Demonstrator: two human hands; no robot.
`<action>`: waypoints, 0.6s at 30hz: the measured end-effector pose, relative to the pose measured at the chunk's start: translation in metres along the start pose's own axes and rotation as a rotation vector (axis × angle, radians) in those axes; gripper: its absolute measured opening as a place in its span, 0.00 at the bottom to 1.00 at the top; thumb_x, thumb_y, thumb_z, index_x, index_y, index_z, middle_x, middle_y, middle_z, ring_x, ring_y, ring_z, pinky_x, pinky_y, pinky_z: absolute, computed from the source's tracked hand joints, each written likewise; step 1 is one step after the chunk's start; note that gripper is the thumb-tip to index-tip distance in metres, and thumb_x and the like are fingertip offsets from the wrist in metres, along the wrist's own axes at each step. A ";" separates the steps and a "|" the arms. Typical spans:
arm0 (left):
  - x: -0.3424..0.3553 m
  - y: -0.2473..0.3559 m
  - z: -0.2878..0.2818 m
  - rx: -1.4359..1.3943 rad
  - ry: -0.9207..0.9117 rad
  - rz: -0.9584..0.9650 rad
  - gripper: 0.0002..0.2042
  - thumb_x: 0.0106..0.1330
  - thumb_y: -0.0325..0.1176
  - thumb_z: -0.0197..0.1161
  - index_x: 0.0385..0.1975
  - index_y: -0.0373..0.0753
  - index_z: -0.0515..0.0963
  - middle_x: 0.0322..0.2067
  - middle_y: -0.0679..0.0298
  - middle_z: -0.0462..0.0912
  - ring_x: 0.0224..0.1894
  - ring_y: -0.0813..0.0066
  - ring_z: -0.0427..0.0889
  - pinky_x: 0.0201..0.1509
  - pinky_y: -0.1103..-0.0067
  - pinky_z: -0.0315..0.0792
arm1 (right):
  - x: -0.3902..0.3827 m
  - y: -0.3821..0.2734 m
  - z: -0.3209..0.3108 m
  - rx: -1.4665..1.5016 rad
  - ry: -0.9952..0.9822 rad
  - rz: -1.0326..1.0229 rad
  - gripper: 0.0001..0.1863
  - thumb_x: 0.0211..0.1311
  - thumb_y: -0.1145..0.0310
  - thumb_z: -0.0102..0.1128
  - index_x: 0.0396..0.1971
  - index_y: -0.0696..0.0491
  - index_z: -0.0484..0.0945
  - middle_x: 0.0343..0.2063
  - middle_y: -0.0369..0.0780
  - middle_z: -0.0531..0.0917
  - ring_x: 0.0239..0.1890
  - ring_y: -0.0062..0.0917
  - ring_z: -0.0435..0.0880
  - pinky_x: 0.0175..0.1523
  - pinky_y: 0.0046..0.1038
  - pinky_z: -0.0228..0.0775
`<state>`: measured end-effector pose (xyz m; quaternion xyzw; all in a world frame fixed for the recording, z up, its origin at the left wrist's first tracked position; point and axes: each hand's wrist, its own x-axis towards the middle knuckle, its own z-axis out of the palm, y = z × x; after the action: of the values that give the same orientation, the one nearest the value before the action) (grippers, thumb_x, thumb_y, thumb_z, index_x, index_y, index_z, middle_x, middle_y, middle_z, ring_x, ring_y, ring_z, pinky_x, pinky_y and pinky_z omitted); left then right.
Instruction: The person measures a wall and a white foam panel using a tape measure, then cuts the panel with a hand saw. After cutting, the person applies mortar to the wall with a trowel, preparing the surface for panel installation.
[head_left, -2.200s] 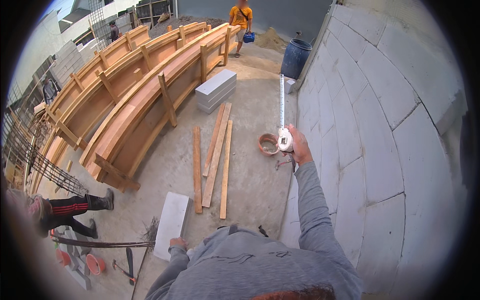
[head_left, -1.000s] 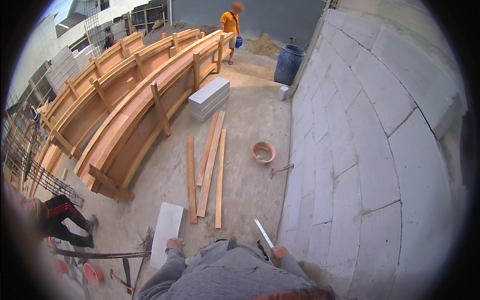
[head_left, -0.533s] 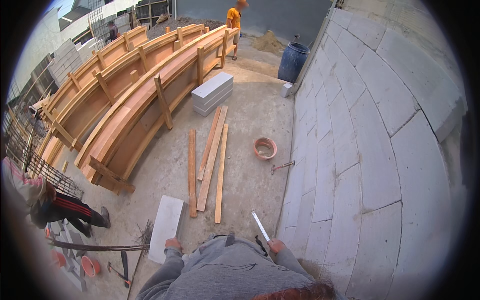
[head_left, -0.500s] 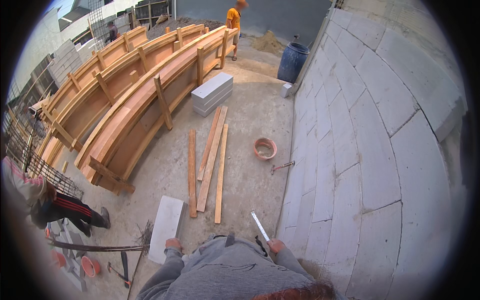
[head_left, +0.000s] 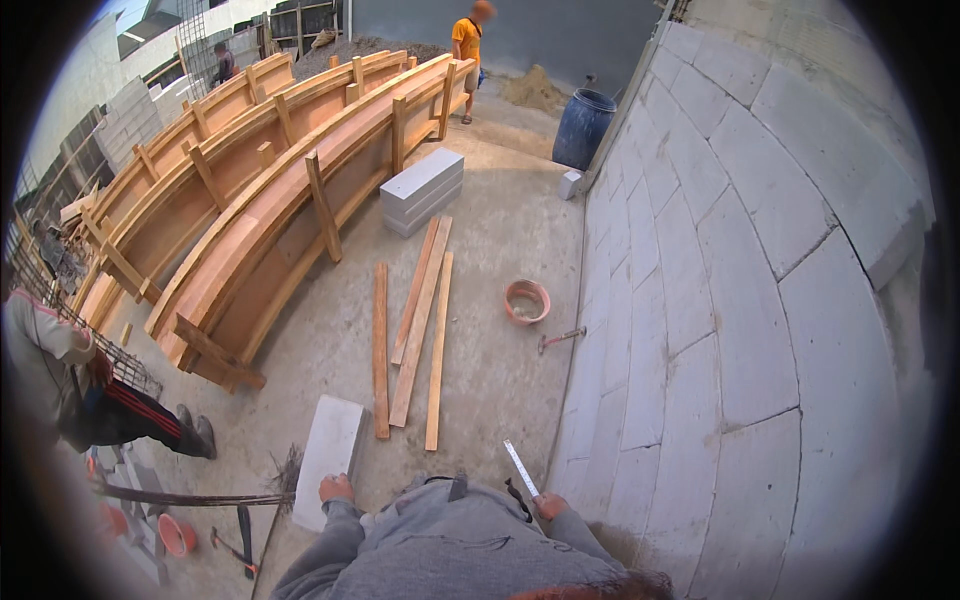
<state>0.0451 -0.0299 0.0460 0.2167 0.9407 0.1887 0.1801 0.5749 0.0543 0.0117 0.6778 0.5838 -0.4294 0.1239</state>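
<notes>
My right hand is closed around the lower end of a white measuring tape, whose marked strip sticks out stiffly ahead, near the foot of the block wall. My left hand is curled in front of my body, over the near right part of a pale grey block on the floor. Whether it touches the block, or has anything inside the curled fingers, I cannot tell. Beyond my hands, several wooden strips lie lengthwise on the concrete.
Curved wooden formwork fills the left side. Stacked blocks, a mortar bucket, a hammer and a blue barrel stand or lie ahead. Rebar is near my left. A person stands at left, another far off.
My left hand has shifted slightly left and forward, further over the block. The right hand still grips the tape. The person at left has moved a little, and the view has shifted slightly.
</notes>
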 end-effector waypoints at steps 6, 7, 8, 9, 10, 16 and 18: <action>0.003 0.014 0.000 0.031 -0.076 0.141 0.17 0.60 0.43 0.58 0.26 0.31 0.79 0.29 0.43 0.81 0.35 0.43 0.80 0.42 0.59 0.72 | -0.009 -0.014 -0.005 0.053 0.051 -0.016 0.27 0.59 0.47 0.48 0.39 0.59 0.80 0.39 0.54 0.82 0.44 0.46 0.81 0.50 0.42 0.70; 0.002 0.013 0.002 0.039 -0.071 0.159 0.18 0.61 0.43 0.57 0.26 0.30 0.79 0.29 0.42 0.80 0.35 0.43 0.80 0.42 0.59 0.72 | -0.010 -0.019 -0.008 0.058 0.033 -0.020 0.27 0.59 0.47 0.48 0.39 0.58 0.80 0.38 0.54 0.82 0.44 0.46 0.81 0.49 0.42 0.70; 0.002 0.012 0.004 0.047 -0.066 0.177 0.18 0.61 0.43 0.56 0.26 0.30 0.79 0.29 0.42 0.80 0.35 0.42 0.80 0.42 0.58 0.72 | -0.011 -0.023 -0.011 0.062 0.014 -0.024 0.27 0.59 0.47 0.48 0.39 0.58 0.80 0.38 0.54 0.82 0.44 0.46 0.81 0.49 0.42 0.70; 0.004 0.011 0.008 0.016 -0.063 0.157 0.18 0.62 0.43 0.56 0.26 0.30 0.79 0.29 0.42 0.80 0.35 0.42 0.80 0.42 0.58 0.72 | -0.012 -0.024 -0.014 0.067 0.000 -0.027 0.27 0.59 0.48 0.48 0.38 0.58 0.80 0.38 0.54 0.82 0.44 0.46 0.81 0.49 0.42 0.70; 0.006 0.007 0.014 -0.013 -0.063 0.135 0.18 0.62 0.44 0.55 0.26 0.31 0.79 0.29 0.42 0.80 0.35 0.43 0.80 0.42 0.58 0.72 | -0.009 -0.019 -0.011 0.045 0.003 -0.035 0.27 0.59 0.48 0.48 0.38 0.58 0.80 0.38 0.53 0.82 0.44 0.46 0.81 0.49 0.42 0.70; 0.014 -0.012 0.028 -0.015 0.011 0.129 0.15 0.62 0.39 0.54 0.27 0.32 0.80 0.29 0.44 0.82 0.34 0.44 0.81 0.41 0.57 0.73 | -0.001 -0.007 -0.004 0.020 0.054 -0.062 0.27 0.62 0.47 0.46 0.39 0.59 0.80 0.39 0.55 0.81 0.45 0.48 0.80 0.50 0.43 0.70; 0.019 -0.023 0.033 -0.017 -0.027 0.165 0.13 0.62 0.36 0.54 0.27 0.33 0.81 0.29 0.45 0.82 0.34 0.46 0.82 0.42 0.59 0.74 | 0.000 -0.006 -0.003 0.022 0.049 -0.055 0.26 0.60 0.49 0.47 0.39 0.59 0.80 0.39 0.54 0.81 0.46 0.47 0.80 0.51 0.43 0.69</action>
<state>0.0353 -0.0311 0.0030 0.2945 0.9155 0.2082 0.1783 0.5710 0.0579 0.0156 0.6730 0.6004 -0.4224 0.0904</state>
